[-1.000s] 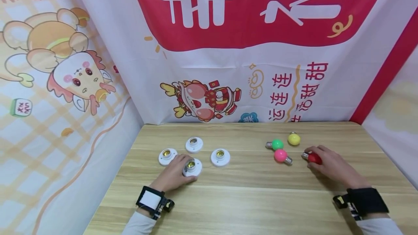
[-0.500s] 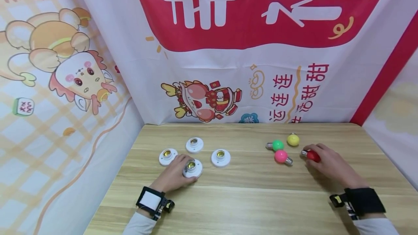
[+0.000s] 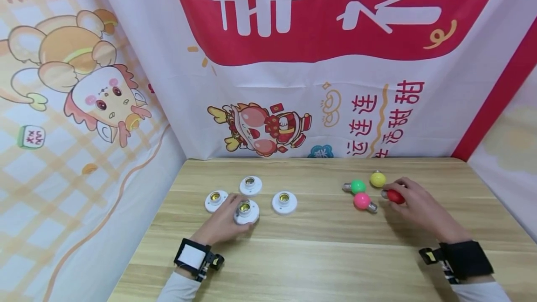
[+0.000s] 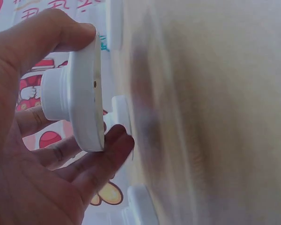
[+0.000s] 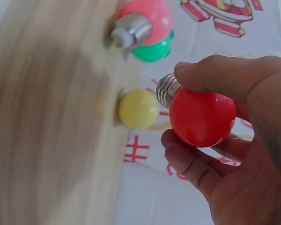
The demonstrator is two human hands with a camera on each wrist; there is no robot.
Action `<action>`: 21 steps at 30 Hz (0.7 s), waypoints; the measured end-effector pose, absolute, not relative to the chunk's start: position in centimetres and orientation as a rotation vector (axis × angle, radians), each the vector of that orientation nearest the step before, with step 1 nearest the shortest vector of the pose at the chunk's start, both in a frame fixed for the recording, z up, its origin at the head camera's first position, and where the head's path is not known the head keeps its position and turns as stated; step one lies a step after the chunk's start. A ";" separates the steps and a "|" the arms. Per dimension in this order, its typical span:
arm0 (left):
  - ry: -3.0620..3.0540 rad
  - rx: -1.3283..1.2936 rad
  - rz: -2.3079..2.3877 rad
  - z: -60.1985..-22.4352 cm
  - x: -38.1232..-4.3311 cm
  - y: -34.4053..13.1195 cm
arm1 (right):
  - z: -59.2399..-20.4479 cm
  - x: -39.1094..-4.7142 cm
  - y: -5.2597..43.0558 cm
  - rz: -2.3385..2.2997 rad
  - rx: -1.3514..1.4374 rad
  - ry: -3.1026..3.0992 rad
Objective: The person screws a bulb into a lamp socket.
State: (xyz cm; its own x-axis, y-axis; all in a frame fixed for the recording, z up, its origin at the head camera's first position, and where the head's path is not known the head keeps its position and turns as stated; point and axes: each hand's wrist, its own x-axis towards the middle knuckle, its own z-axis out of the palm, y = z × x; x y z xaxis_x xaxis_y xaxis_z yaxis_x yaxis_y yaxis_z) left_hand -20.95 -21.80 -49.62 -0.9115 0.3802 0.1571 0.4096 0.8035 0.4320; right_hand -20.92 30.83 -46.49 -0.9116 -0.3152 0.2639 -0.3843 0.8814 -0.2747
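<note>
My left hand [image 3: 224, 222] grips a round white lamp socket [image 3: 246, 212] by its base, thumb on one side and fingers on the other. In the left wrist view this lamp socket [image 4: 84, 93] is held off the wooden tabletop, its flat underside facing the wood. A red light bulb [image 3: 395, 196] is pinched between thumb and fingers of my right hand [image 3: 421, 206]. The right wrist view shows the red bulb [image 5: 202, 115] raised from the table, with its metal screw base sticking out past the thumb tip.
Three more white sockets stand around the left hand: one left [image 3: 216, 201], one behind [image 3: 250, 185], one right [image 3: 284, 202]. Green [image 3: 358, 186], pink [image 3: 362, 201] and yellow [image 3: 378, 179] bulbs lie left of the right hand. A printed cloth [image 3: 268, 78] hangs behind the table.
The right hand has lifted the red bulb and moved slightly left with it. My left hand has raised the lamp socket a little from the table. The other sockets and bulbs stay put.
</note>
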 end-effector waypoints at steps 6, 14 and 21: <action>-2.900 -0.626 -0.753 -49.0 -21.1 -21.7 | -45.2 -20.6 29.5 0.491 0.545 -2.810; -2.897 -0.599 -0.764 -48.3 -21.3 -21.3 | -44.3 -20.5 28.1 0.544 0.592 -2.764; -2.876 -0.648 -0.769 -47.7 -21.4 -20.5 | -43.8 -20.4 26.9 0.484 0.711 -2.645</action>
State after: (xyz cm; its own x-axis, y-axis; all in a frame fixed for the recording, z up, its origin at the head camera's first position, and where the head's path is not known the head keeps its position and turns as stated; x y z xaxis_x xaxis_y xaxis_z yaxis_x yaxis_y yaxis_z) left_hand -21.36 -20.55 -47.67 -0.9052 0.3767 0.1967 0.4246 0.7825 0.4555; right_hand -20.43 26.90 -43.80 -0.8095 -0.4093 0.4210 -0.5319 0.8148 -0.2305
